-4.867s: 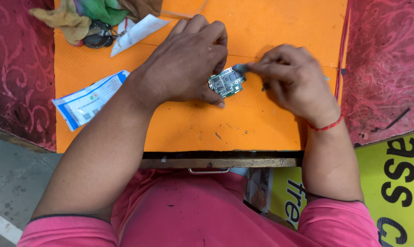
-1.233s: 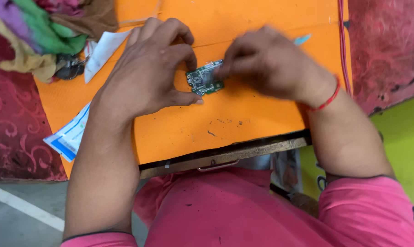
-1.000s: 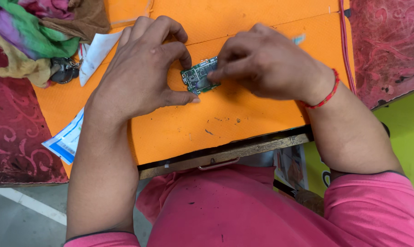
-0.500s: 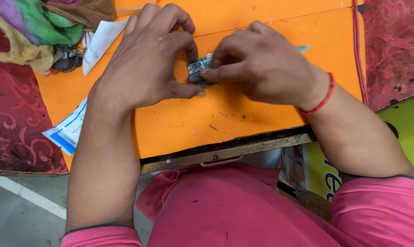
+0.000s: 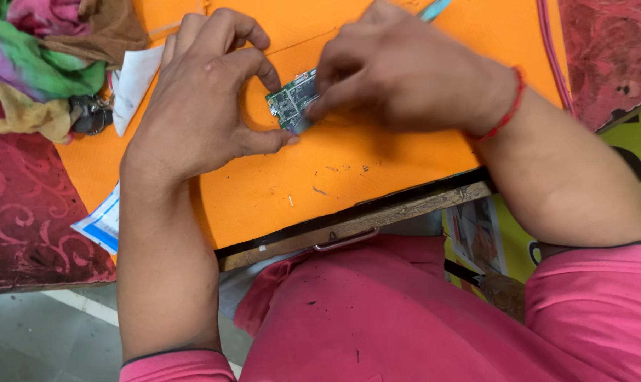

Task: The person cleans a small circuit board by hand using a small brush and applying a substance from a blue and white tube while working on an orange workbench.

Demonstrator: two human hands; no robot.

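Note:
A small green circuit board lies on the orange table top, held from both sides. My left hand pinches its left and lower edges between forefinger and thumb. My right hand covers its right part, fingers pressed on it. A light blue tool tip sticks out behind my right hand; whether the hand holds it is hidden. A red thread circles my right wrist.
Crumpled coloured cloths lie at the back left, with a dark metal object and white paper beside them. A blue-white packet hangs over the left edge. Dark red patterned fabric flanks the table. A drawer handle sits below the front edge.
My right hand has slid further over the circuit board, hiding more of it. The left hand keeps its pinch. The view has shifted slightly.

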